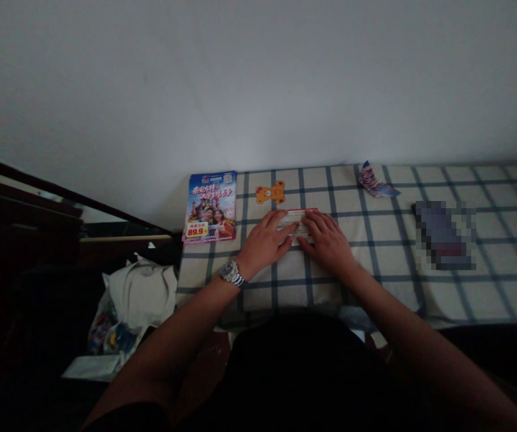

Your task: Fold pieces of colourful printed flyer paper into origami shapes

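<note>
A small white paper with a red edge (295, 219) lies on the checked tablecloth (375, 264). My left hand (265, 240), with a metal watch (232, 273) on its wrist, lies flat on the paper's left part with the fingers stretched out. My right hand (328, 239) presses flat on the paper's right part, fingers extended and close together. The two hands almost touch above the paper's middle.
A colourful flyer (211, 206) lies at the table's left end, an orange bear-shaped cutout (271, 192) beside it. A folded striped paper (374, 182) sits at the back, a blurred dark object (445, 234) to the right. Bags (139, 294) lie on the floor left. A white wall stands behind.
</note>
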Demonstrator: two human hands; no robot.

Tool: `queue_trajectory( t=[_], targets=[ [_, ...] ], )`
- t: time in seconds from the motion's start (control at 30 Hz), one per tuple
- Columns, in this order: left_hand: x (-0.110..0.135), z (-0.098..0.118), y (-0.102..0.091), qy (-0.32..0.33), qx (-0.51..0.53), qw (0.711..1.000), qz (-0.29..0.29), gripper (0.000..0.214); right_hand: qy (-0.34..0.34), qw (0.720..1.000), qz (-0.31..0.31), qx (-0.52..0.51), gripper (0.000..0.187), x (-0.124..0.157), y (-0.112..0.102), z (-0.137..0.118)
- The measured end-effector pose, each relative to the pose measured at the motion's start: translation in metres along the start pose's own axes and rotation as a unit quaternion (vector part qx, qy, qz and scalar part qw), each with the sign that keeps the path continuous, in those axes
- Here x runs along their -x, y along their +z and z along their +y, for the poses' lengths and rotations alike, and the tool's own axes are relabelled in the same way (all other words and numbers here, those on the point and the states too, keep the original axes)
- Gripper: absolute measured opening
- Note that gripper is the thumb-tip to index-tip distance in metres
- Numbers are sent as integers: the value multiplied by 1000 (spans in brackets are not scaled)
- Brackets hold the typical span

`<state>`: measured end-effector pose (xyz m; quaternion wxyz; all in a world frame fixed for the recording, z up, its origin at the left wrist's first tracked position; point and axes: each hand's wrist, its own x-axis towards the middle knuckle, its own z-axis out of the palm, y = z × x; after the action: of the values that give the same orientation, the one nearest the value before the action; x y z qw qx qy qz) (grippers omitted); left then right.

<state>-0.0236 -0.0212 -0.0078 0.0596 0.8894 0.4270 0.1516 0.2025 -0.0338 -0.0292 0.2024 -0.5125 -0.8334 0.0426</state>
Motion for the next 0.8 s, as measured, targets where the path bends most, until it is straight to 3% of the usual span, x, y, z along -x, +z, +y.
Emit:
queue_trajectory(
  t=[0.8],
  targets=[
    [-1, 0, 2, -8, 16, 1000, 5, 41, -16, 1000, 17, -11, 60, 2, 3, 2]
  ],
)
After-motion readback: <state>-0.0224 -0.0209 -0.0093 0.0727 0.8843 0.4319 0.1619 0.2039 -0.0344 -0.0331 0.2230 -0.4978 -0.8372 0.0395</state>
